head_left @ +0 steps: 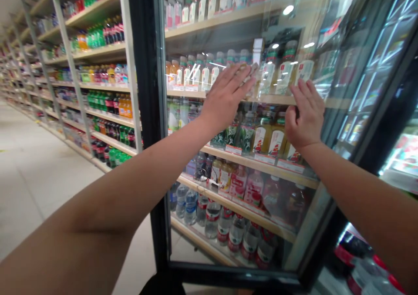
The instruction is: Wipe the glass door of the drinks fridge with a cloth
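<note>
A black-framed glass cooler door stands in front of me. My left hand reaches up to the glass, its fingers lying over a crumpled, mottled cloth that is partly hidden beneath them. To the right, my right hand is held flat at the pane with its fingers stretched out and nothing in it. Whether its palm fully touches the glass I cannot tell. Bottled drinks on several shelves show in the glass behind both hands, blurred in places by bright reflections.
Long store shelves with soft drink bottles run back along the left. A pale tiled floor lies beside them. At the lower right, below my right arm, are more bottles beyond the door's edge.
</note>
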### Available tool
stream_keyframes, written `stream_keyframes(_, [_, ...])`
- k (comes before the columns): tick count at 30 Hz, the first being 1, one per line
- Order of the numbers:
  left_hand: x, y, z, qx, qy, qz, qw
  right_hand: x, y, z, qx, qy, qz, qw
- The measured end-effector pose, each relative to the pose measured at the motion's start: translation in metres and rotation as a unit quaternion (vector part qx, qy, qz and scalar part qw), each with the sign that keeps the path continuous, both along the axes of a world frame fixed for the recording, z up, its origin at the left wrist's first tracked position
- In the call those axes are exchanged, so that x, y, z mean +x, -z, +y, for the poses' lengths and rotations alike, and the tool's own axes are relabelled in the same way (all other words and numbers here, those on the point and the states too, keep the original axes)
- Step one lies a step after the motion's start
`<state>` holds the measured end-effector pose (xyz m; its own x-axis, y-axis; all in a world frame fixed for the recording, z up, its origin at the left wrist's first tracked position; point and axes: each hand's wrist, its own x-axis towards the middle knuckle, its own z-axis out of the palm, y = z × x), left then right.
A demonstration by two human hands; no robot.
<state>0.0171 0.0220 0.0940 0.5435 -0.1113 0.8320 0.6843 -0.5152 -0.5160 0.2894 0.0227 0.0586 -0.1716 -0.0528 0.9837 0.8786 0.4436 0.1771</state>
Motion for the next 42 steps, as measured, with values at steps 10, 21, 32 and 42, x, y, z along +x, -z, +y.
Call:
stream_keyframes(10, [0.046,0.006,-0.014,-0.035,-0.064,0.139,0.988,0.001,0.000,0.002,-0.012,-0.003,0.002,1.000])
stream_keyframes(21, [0.009,0.034,-0.011,-0.013,-0.010,0.281,0.960,0.000,-0.003,0.004,-0.100,0.022,0.019,0.995])
stream_keyframes(32, [-0.018,0.047,-0.004,-0.015,0.033,0.260,0.965,-0.010,-0.002,-0.016,-0.116,0.046,0.017,0.992])
stream_keyframes(42, [-0.025,0.007,0.011,0.043,0.043,0.151,0.987,-0.013,-0.003,-0.023,-0.101,0.081,0.016,0.991])
